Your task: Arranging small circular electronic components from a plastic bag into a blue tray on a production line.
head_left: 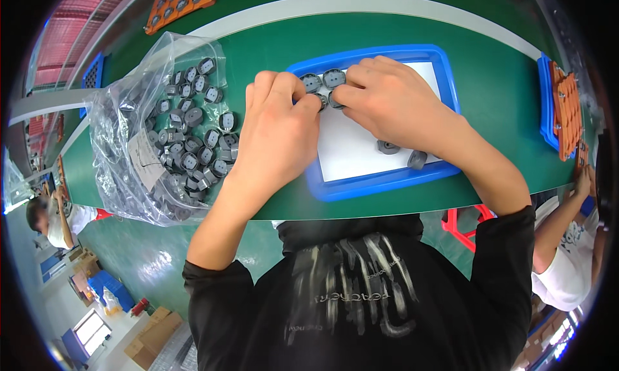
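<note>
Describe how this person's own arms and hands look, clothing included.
The left hand and right hand wear no gloves, and no watch or bracelet shows. The forearms are bare up to black sleeves ending near the elbows. The black top has pale, streaky markings.

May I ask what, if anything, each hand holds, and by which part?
The left hand is at one grey piece, the right hand at a second grey piece; contacts are partly hidden, so whether either is held, and where, cannot be told.
</note>
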Available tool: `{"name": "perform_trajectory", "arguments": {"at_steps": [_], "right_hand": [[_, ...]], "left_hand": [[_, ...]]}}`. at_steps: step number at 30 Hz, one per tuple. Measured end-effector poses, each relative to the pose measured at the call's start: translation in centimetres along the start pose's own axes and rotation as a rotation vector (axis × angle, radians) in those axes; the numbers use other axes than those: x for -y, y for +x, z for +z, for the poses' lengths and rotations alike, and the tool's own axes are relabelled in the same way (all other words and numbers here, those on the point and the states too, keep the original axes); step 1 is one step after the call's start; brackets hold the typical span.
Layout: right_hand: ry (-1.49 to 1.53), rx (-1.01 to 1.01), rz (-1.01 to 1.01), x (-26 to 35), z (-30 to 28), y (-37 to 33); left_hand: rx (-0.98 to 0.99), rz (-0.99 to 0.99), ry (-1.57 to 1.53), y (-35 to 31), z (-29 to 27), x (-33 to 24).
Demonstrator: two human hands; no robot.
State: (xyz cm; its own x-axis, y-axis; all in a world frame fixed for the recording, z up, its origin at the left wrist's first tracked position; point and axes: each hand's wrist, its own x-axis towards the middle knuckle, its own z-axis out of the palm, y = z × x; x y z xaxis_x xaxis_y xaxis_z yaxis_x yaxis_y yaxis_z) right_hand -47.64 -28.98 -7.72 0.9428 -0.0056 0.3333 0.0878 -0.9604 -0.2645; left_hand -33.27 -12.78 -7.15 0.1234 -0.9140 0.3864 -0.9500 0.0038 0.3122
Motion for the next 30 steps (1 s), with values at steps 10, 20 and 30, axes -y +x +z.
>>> {"name": "perform_trajectory", "arguments": {"at_steps": [10,20,30], "right_hand": [[0.084,0.158,0.014,-0.8,-4.8,-0.1],[0.002,0.207,-0.132,1.4,-2.6,-0.7],[0.036,0.29,-0.058,2.4,-2.6,-1.0]], "left_hand": [[0.11,-0.136,-0.047,-1.4,-5.7,1.3],[0.227,-0.121,0.065,-5.7,-5.8,1.7],[0.158,-0.094,-0.046,-6.0,-4.1,0.1]]}}
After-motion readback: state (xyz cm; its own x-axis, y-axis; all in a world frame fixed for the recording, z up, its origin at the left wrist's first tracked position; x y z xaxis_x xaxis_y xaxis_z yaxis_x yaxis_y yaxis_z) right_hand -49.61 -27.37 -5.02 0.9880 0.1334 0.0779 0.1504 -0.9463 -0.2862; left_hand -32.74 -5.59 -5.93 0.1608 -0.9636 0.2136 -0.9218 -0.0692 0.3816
